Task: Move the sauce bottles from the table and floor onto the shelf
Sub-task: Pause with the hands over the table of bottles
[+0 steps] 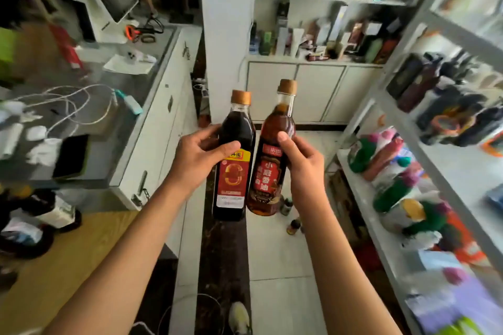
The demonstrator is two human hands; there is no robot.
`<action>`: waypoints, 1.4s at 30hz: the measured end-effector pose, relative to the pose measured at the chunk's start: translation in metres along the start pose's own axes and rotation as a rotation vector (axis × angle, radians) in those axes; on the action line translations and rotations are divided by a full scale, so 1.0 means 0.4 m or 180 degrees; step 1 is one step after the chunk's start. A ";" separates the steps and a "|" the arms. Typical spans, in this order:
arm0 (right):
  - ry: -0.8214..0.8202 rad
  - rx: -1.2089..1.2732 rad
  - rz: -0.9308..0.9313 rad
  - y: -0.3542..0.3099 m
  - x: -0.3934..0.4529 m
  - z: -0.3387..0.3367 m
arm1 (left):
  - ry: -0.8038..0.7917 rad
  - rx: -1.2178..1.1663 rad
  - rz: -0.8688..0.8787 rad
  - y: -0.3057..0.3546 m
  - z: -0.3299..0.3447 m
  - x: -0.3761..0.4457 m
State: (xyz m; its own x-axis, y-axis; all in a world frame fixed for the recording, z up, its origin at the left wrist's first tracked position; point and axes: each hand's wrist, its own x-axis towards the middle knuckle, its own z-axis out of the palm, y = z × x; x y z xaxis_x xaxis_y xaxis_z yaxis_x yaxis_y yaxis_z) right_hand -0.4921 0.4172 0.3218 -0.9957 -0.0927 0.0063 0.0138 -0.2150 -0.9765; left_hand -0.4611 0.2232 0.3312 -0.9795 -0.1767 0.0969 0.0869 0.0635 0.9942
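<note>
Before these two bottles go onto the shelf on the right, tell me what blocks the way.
Nothing visible stands between the dark bottle in the left hand, the amber bottle in the right hand, and the shelf. Its near tiers are crowded with blurred packaged goods, so free space is hard to judge.

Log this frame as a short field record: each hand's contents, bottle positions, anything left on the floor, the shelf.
left hand: grips dark sauce bottle, upright
right hand: grips amber oil bottle, leaning slightly right
bottles: held side by side in the air, bodies close together
floor: small bottles below the right hand
shelf: to the right, stocked with blurred goods
</note>
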 end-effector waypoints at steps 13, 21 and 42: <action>0.0973 -0.0080 -0.0362 -0.109 -0.072 -0.325 | -0.1015 -0.0313 0.0341 0.078 0.377 0.055; 0.1063 -0.0009 -0.0802 -0.240 0.104 -0.594 | -0.1157 -0.0328 0.0471 0.164 0.683 0.233; 0.1476 -0.0707 -0.1370 -0.492 0.530 -1.017 | -0.1502 -0.0594 0.1064 0.293 1.245 0.682</action>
State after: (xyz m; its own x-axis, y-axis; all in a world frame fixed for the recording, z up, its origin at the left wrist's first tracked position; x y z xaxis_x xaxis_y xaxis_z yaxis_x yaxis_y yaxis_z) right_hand -0.7434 0.8353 0.4279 -0.8453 0.3945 0.3604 -0.3632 0.0705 -0.9291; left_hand -0.8086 0.6715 0.4508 -0.8648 0.2804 0.4166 0.3924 -0.1403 0.9090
